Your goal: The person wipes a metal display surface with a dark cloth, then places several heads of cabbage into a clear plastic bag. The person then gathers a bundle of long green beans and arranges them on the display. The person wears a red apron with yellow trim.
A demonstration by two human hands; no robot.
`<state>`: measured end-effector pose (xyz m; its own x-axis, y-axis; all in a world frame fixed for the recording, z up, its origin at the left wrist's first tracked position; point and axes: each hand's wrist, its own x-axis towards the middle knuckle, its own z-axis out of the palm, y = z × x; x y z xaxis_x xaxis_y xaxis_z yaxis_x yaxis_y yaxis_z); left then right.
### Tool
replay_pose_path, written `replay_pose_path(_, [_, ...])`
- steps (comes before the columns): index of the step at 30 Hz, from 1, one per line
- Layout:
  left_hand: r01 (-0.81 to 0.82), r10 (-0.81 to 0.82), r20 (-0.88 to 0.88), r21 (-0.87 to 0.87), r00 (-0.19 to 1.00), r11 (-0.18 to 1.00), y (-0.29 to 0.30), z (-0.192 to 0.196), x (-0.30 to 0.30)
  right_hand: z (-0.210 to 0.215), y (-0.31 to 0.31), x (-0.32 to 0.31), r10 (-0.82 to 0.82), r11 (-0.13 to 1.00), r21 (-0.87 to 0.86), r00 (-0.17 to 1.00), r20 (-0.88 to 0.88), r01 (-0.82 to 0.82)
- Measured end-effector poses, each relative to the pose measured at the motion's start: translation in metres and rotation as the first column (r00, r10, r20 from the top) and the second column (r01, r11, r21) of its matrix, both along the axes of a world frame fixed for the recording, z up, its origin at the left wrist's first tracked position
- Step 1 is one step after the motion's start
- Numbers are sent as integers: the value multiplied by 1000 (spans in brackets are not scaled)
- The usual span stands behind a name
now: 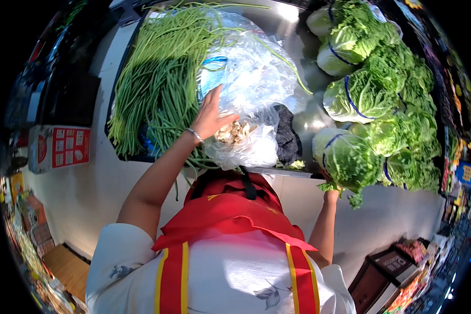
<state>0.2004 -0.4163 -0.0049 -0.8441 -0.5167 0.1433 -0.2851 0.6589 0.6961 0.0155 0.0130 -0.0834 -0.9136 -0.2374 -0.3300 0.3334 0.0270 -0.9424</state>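
My left hand (210,119) is open with its fingers spread, between the pile of green long beans (159,89) and the clear plastic bags (259,68). Just beside its thumb lies a clear bag with pale brown, dried-looking pieces (234,132) in it. A silver bracelet (195,135) circles that wrist. At the display's front edge, my right hand (331,194) grips the near napa cabbage (345,154) from below. Leaves cover most of its fingers. A blue band runs round this cabbage, whose leafy end hangs over the edge.
More banded napa cabbages (363,94) are stacked on the right of the metal display (311,123). A crumpled black bag or cloth (287,136) lies near its front edge. A red and white box (63,148) stands at the left, and a dark crate (384,272) at the lower right.
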Motion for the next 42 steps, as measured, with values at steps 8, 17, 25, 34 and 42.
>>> replay_pose_path(8, [170,-180,-152,-76,972,982,47,22,-20,12,-22,4,-152,988,-57,962,-226,142])
replay_pose_path(17, [632,-606,-182,261,775,730,107,34,-122,-3,62,-61,58,982,176,996,66,-69])
replay_pose_path(25, [854,-777,-376,90,505,512,166,-37,-228,23,19,-30,-473,810,-395,881,-7,433])
replay_pose_path(34, [680,-629,-278,154,726,717,210,-11,-198,76,-25,-32,-349,839,-351,906,239,415])
replay_pose_path(42, [203,-104,-341,269,934,942,259,-37,-185,98,-61,-103,-357,869,-269,903,240,415])
